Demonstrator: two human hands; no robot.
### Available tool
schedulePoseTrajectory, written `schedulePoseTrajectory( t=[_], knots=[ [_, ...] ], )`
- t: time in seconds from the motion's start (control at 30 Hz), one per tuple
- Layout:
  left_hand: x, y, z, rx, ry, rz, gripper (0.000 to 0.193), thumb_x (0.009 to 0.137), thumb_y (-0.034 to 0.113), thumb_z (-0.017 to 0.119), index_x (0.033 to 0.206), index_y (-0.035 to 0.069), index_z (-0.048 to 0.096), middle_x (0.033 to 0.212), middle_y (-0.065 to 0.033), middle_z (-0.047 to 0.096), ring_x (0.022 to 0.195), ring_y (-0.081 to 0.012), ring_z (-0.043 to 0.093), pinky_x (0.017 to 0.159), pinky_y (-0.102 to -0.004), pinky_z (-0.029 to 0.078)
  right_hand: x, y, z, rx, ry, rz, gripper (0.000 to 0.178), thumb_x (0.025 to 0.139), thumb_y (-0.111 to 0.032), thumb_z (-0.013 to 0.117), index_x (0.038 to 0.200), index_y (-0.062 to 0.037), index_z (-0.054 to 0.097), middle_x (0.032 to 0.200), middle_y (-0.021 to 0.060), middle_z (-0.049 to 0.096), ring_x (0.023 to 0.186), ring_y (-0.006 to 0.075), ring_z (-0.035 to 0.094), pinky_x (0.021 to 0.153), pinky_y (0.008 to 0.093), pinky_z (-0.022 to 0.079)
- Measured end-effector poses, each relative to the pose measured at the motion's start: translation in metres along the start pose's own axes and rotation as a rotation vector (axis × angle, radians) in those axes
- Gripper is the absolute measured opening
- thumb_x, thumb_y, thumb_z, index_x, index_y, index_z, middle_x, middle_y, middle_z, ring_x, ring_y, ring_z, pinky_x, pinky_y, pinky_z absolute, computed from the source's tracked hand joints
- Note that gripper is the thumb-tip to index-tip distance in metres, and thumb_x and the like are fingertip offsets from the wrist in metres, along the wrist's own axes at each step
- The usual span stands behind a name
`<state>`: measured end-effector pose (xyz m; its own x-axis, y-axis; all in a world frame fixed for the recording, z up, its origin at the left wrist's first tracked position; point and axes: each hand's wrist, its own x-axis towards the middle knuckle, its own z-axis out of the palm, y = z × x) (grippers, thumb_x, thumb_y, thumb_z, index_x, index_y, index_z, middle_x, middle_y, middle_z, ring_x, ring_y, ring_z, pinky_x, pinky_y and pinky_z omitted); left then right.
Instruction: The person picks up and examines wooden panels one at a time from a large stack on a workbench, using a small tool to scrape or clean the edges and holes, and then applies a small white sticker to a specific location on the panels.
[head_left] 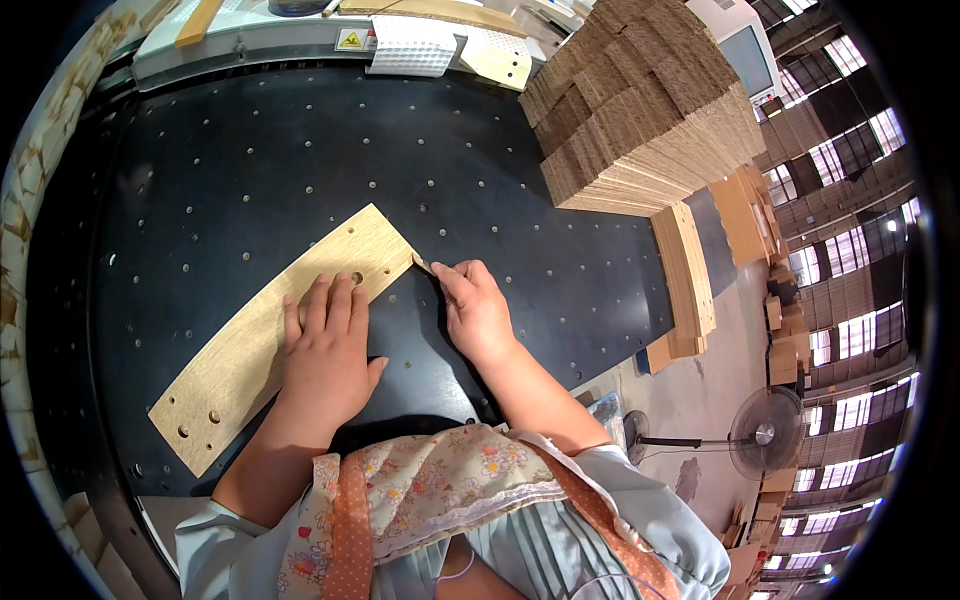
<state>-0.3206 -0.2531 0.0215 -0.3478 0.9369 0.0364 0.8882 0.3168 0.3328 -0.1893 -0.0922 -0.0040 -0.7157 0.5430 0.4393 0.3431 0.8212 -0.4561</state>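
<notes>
A pale, slightly curved wooden board (245, 325) with drilled holes near both ends lies at a slant on the black table. Across its right-hand half my left hand (328, 350) rests flat, fingers spread and pressing on the wood. My right hand (474, 308) is closed around a small, thin blade-like tool (424, 265), most of it hidden in the fingers. The tool's tip touches the board's edge near its far right corner.
The black table top (300, 130) is dotted with small round studs. A tall stack of brown boards (650, 120) stands at the far right, with curved wooden pieces (685, 280) beside it. A machine beam (290, 45) runs along the back. A fan (765, 432) stands right.
</notes>
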Motion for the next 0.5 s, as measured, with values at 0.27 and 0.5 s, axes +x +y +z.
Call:
schedulePoseTrajectory(
  t=[0.27, 0.5],
  knots=[
    [0.0, 0.0, 0.0, -0.009, -0.029, -0.006, 0.073, 0.074, 0.032, 0.071, 0.132, 0.003, 0.037, 0.141, -0.0131, 0.032, 0.135, -0.0307, 0.024, 0.11, -0.0521, 0.015, 0.001, 0.004, -0.002, 0.004, 0.002, 0.029, 0.028, 0.074, 0.004, 0.058, 0.1, -0.0046, 0.064, 0.082, 0.0113, 0.056, 0.077, 0.0294, 0.058, 0.067, 0.0364, 0.049],
    [-0.001, 0.001, -0.001, 0.009, -0.032, -0.011, 0.074, 0.074, 0.033, 0.07, 0.133, 0.004, 0.038, 0.141, -0.0128, 0.033, 0.135, -0.0303, 0.023, 0.11, -0.0543, 0.015, 0.001, 0.005, -0.005, 0.018, 0.085, 0.013, 0.036, 0.072, 0.013, 0.054, 0.104, -0.0027, 0.063, 0.083, 0.0114, 0.053, 0.074, 0.0257, 0.056, 0.066, 0.032, 0.048]
  ],
)
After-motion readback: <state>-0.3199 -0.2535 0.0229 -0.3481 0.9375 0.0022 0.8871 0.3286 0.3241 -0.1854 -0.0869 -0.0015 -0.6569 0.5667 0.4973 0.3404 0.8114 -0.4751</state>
